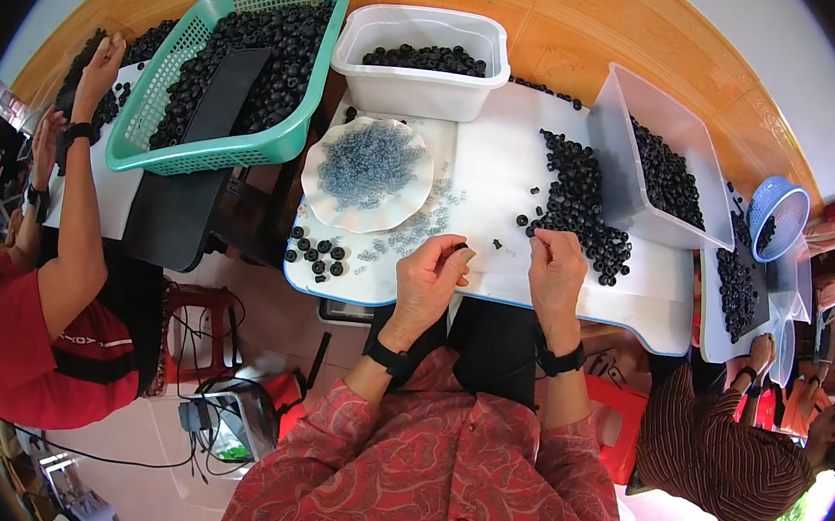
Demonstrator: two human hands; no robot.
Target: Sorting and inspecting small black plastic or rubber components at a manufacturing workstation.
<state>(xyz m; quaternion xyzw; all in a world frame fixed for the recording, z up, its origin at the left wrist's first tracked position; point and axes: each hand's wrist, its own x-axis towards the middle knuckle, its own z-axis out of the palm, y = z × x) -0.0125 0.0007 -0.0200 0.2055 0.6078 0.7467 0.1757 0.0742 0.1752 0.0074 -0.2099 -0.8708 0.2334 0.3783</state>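
My left hand [426, 279] is closed in a pinch over the table's near edge, with a small round black part [460, 247] at its fingertips. To its right, my right hand [557, 272] has its fingers drawn together at the left edge of a pile of black ring-like parts [573, 190]; whatever is in that hand is hidden. A tiny black piece [498, 243] lies between the hands. Left of them, a scalloped white plate [318, 189] holds many small translucent bluish pieces [371, 164]. Similar pieces are scattered beside it, near several black parts [320, 247].
Behind stand a white tub [419, 90] and a green basket [299, 134], both with black parts. A clear bin [633, 216] and a blue basket [792, 211] are at right. Co-workers sit at left [57, 346] and right [732, 441]. Cables [207, 411] lie below left.
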